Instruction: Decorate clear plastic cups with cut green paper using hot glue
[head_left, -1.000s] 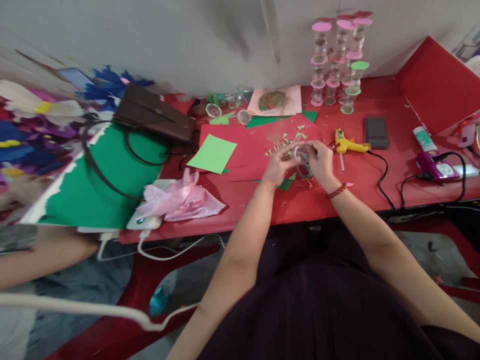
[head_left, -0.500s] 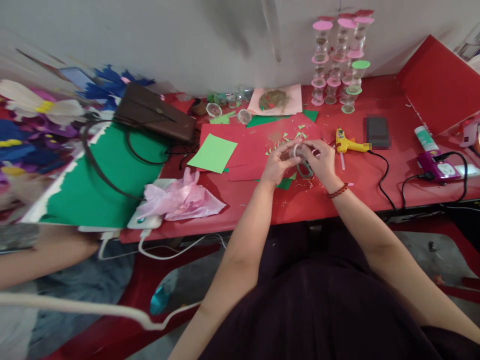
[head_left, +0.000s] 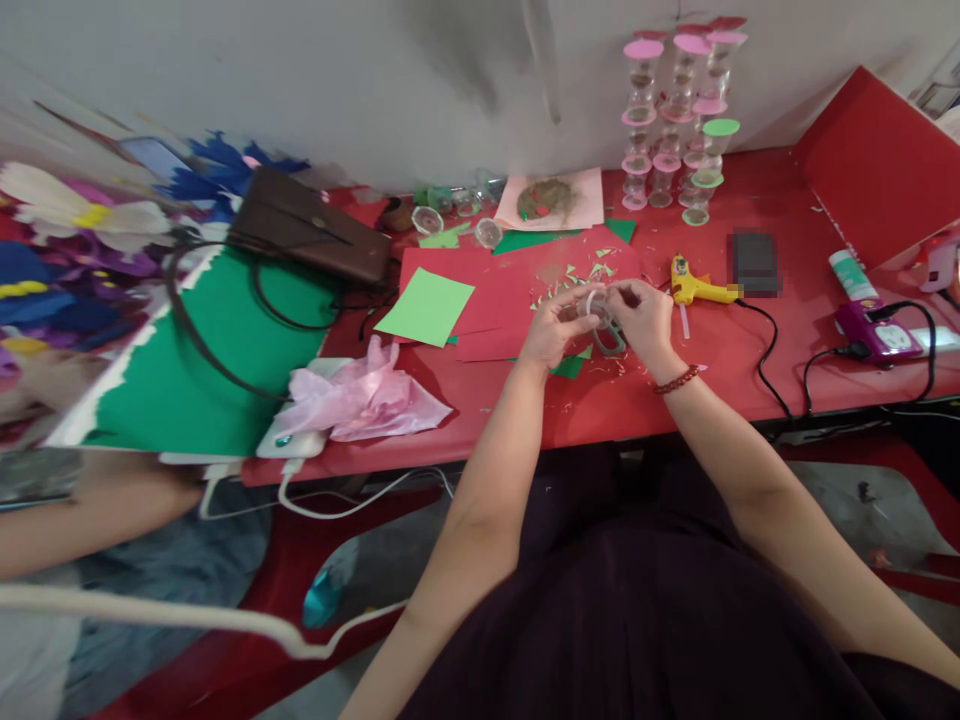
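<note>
My left hand (head_left: 553,328) is closed round a small clear plastic cup (head_left: 598,308) with a pale rim, held tilted above the red table. At the cup's right edge, the fingers of my right hand (head_left: 643,318) are pinched together; what lies between the fingertips is too small to make out. A grey-green loop (head_left: 611,343), like a scissors handle, shows below the hands, partly hidden. Green paper scraps (head_left: 559,290) are scattered on red paper (head_left: 499,340) just behind the hands. To the right lies a yellow glue gun (head_left: 701,288) with a glue stick in its end.
Stacked clear cups with pink and green discs (head_left: 664,120) stand at the back. Light green paper (head_left: 426,306), a pink plastic bag (head_left: 375,395) and a brown bag (head_left: 307,225) lie left. A purple power socket (head_left: 877,330) sits right. Another person's arm (head_left: 112,510) is at far left.
My right hand has shifted slightly and its fingers are drawn tighter at the cup's edge. My left hand keeps its hold on the cup.
</note>
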